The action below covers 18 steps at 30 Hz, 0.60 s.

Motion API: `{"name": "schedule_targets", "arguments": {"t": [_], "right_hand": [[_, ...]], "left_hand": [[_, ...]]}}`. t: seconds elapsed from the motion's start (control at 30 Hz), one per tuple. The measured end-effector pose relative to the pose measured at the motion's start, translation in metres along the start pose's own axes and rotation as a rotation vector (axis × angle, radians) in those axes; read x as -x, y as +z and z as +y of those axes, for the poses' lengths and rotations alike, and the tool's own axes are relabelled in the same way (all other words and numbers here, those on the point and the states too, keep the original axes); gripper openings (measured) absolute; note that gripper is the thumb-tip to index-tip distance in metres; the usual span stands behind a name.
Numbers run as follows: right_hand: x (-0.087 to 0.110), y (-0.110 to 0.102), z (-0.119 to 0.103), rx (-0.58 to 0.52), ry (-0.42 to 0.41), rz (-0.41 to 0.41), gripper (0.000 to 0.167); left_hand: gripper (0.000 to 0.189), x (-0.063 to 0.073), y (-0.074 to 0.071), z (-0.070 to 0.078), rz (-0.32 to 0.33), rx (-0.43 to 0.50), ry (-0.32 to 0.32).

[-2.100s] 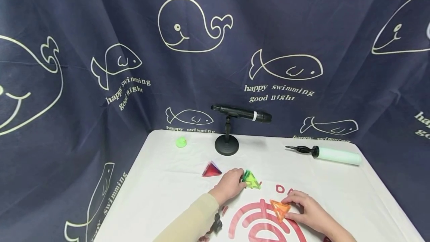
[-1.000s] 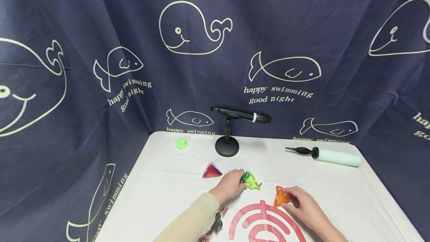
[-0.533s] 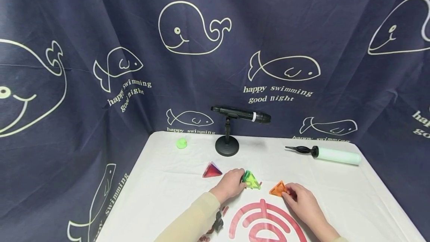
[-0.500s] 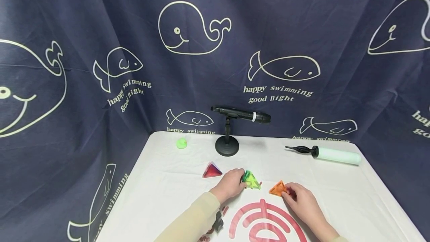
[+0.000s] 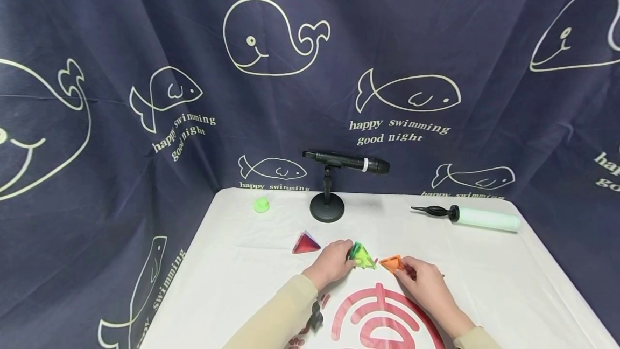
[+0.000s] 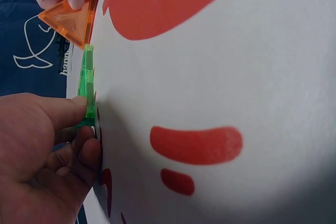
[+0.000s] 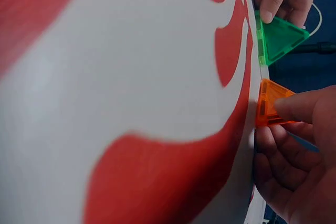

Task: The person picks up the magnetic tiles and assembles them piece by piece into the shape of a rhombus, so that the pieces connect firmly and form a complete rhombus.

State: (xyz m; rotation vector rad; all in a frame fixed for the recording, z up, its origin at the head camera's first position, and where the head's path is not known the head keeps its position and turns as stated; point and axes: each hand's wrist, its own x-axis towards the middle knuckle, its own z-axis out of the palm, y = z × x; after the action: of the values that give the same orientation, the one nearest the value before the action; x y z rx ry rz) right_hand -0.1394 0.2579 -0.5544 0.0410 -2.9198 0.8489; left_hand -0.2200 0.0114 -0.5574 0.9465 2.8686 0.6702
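Note:
Around the middle of the table, my left hand (image 5: 331, 263) pinches the left side of a green translucent triangular magnetic tile piece (image 5: 363, 257). It looks like a darker green tile joined to a lighter one, standing on the tabletop. My right hand (image 5: 426, 281) pinches an orange triangular magnetic tile (image 5: 390, 264) between thumb and fingers, just right of the green piece. In the left wrist view the orange tile (image 6: 68, 22) stands close to the end of the green tile (image 6: 89, 82). A small gap separates green tile (image 7: 283, 39) and orange tile (image 7: 270, 98) in the right wrist view.
A red and purple triangular tile piece (image 5: 305, 243) stands left of my left hand. Farther back are a green toy duck (image 5: 261, 205), a black microphone (image 5: 346, 160) on a stand and a pale green hand pump (image 5: 486, 218). A dark object (image 5: 316, 316) lies beside my left sleeve.
My right hand has carried the orange tile away from me and then left, turning it on the way, to beside the green piece. The left hand stays in place on the green tiles.

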Motion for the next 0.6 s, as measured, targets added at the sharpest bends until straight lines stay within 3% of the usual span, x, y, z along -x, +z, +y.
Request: {"name": "schedule_targets", "arguments": {"t": [0.37, 0.6], "right_hand": [[-0.009, 0.008, -0.013, 0.0, -0.024, -0.006, 0.011], [-0.013, 0.014, -0.022, 0.011, -0.06, -0.012, 0.015]], "left_hand": [[0.02, -0.003, 0.002, -0.001, -0.02, 0.002, -0.01], [0.021, -0.003, 0.005, -0.003, 0.002, -0.006, -0.005]]}}
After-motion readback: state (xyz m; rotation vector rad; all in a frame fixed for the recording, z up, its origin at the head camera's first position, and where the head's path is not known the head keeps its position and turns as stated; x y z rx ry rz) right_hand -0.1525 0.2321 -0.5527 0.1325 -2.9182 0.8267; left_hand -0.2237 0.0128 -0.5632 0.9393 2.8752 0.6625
